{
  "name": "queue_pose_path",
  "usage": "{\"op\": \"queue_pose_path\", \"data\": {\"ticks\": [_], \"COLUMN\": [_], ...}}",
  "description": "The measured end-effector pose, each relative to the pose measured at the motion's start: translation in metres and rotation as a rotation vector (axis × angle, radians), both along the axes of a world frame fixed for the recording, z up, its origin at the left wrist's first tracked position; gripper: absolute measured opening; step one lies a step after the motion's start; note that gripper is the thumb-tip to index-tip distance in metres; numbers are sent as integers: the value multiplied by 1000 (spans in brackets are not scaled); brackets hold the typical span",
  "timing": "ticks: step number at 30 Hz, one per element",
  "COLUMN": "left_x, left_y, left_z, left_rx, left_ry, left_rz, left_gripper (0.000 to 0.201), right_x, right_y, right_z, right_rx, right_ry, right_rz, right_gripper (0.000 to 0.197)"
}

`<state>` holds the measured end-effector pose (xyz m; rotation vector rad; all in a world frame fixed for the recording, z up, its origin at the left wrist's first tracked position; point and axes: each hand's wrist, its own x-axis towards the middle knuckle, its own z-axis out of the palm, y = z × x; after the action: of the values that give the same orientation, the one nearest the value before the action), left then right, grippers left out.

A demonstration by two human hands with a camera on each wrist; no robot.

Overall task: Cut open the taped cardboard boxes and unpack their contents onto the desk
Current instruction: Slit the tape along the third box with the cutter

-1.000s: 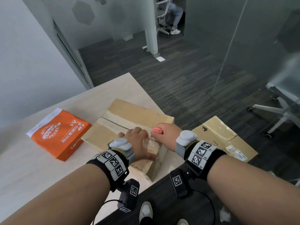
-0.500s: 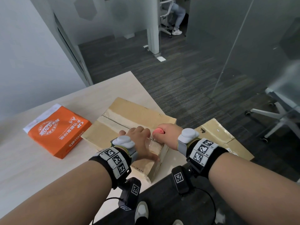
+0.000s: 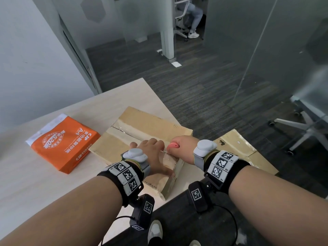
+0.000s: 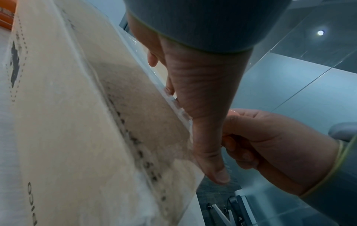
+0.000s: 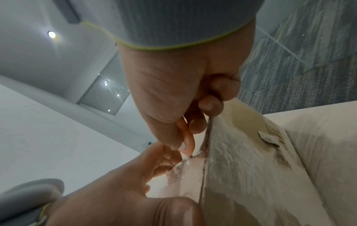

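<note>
Little has moved since the earlier frames: both hands stay on the near end of the cardboard box (image 3: 142,132), right hand (image 3: 184,148) shifted only slightly along the taped seam; the view has tipped a bit. Left hand (image 3: 154,153) lies flat, fingers straight, pressing the box top beside the clear tape (image 3: 122,132), thumb (image 4: 210,160) down over the near edge. Right hand is curled round a pink box cutter (image 3: 173,145), its tip at the tape on the near corner, just beside the left hand's fingers (image 5: 166,156); blade itself too small to make out. Box sits flat on the desk (image 3: 35,183) at its right edge, top flaps closed, tape running down the middle. Orange pack of A4 paper (image 3: 65,144) lies on the desk left of the box, apart from it. Second cardboard box (image 3: 246,150) is lower on the floor to the right, behind the right wrist. Office chair base (image 3: 300,125) further right on the dark carpet
</note>
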<state>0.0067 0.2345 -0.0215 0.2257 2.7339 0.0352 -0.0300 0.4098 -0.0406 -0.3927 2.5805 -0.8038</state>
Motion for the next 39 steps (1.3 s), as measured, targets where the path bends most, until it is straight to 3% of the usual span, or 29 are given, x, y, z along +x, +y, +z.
{"op": "queue_pose_path", "data": {"ticks": [16,24,28,33,36,39], "left_x": [1,5,11,21,23,17], "left_y": [0,1,5,14,16,17], "left_z": [-3,-1,0,-6,-8,-5], "left_rx": [0,0,-13,66,83,20], "left_ry": [2,59,112,123,102,91], "left_rz": [14,-4,-80,-244,-228,-215], "left_gripper": [94,92,97,64,59,61], "right_x": [27,37,45,62,69,72], "right_y": [31,41,53,63,63,58], "right_z": [-1,-4,-15,-26,-33,-36], "right_rx": [-20,-24,-198,-349,-418,-556], "right_ry": [57,64,7,-57,-75,-125], "right_rz": [15,-86,-177,-253,-317,-433], "right_gripper": [31,23,27,25,37,16]}}
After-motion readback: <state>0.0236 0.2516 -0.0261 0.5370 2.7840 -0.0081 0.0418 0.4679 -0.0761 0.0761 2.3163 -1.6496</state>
